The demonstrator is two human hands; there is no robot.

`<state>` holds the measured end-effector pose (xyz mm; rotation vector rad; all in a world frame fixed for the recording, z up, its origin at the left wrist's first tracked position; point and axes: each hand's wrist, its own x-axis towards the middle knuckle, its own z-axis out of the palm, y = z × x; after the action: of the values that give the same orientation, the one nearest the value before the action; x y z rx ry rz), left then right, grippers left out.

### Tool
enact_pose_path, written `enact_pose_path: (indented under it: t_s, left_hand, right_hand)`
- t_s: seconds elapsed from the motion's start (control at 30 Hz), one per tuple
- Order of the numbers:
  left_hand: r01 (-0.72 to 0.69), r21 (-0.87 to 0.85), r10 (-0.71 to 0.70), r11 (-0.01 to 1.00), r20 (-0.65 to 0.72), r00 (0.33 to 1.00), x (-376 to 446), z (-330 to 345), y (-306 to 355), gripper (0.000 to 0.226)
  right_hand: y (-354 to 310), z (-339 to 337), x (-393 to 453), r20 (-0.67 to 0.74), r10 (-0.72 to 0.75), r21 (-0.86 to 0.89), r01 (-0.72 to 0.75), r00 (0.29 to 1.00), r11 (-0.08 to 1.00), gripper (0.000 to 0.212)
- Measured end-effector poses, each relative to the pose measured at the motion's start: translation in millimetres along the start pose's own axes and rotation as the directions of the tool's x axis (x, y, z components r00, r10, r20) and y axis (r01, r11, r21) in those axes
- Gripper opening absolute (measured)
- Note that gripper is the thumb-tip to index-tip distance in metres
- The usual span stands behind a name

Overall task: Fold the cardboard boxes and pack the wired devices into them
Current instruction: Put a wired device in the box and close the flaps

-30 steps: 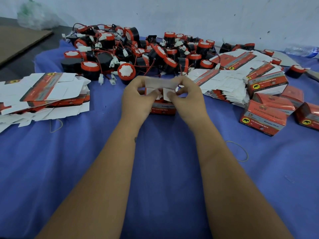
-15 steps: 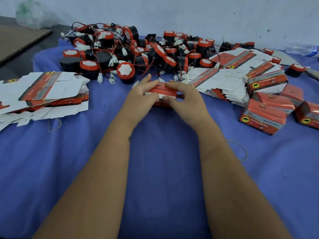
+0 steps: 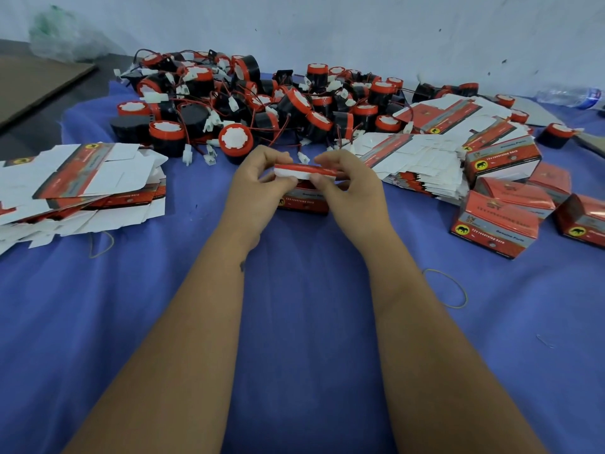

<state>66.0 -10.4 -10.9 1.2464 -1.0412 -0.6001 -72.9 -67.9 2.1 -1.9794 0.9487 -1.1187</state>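
A small red cardboard box stands on the blue cloth at the centre. Its lid flap, red outside and white inside, is raised at its top. My left hand pinches the flap's left end and my right hand pinches its right end, thumbs under the white edge. Behind the hands lies a big heap of black and red wired devices with white connectors. Whether a device sits inside the held box is hidden.
Flat unfolded boxes lie in a stack at the left and another at the right. Several folded boxes stand at the right. Rubber bands lie on the cloth. A plastic bottle rests by the wall.
One second ago both hands held the white flaps up; half a second ago they pressed the lid down on the box. Now they pinch the lid flap's edge, lifted slightly.
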Motion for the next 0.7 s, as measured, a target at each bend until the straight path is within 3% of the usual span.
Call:
enact_pose_path:
  t_s: [0.17, 0.33, 0.4, 0.5, 0.6, 0.7]
  left_hand:
    - [0.073, -0.038, -0.074, 0.997, -0.041, 0.996, 1.0, 2.3, 2.0, 0.029]
    - [0.012, 0.150, -0.001, 0.989, -0.072, 0.997, -4.6, 5.2, 4.2, 0.027]
    - [-0.040, 0.370, 0.086, 0.928, -0.108, 0.990, -7.3, 5.5, 4.4, 0.026]
    - [-0.166, 0.681, 0.244, 0.713, -0.020, 0.970, -10.2, 7.4, 6.0, 0.035]
    - [-0.277, 0.776, 0.282, 0.567, 0.133, 0.950, -11.0, 12.8, 8.5, 0.045]
    - [-0.246, 0.764, 0.235, 0.596, 0.127, 0.964, -10.0, 13.7, 6.4, 0.051]
  right_hand:
    - [-1.0, -1.7, -0.8, -0.003, 0.033, 0.075, -0.033, 0.999, 0.997, 0.015]
    - [-0.6, -0.4, -1.3, -0.095, 0.030, 0.082, -0.022, 0.995, 0.996, 0.020]
    - [0.1, 0.5, 0.0, -0.132, -0.004, 0.024, 0.007, 0.991, 1.000, 0.016]
    - [3.1, 2.1, 2.3, -0.154, -0.102, -0.126, 0.083, 0.983, 0.989, 0.007]
    - [4.6, 3.9, 1.7, -0.144, -0.169, -0.275, 0.124, 0.975, 0.953, 0.008]
    - [5.4, 2.2, 1.3, -0.129, -0.270, -0.378, 0.204, 0.954, 0.903, 0.011]
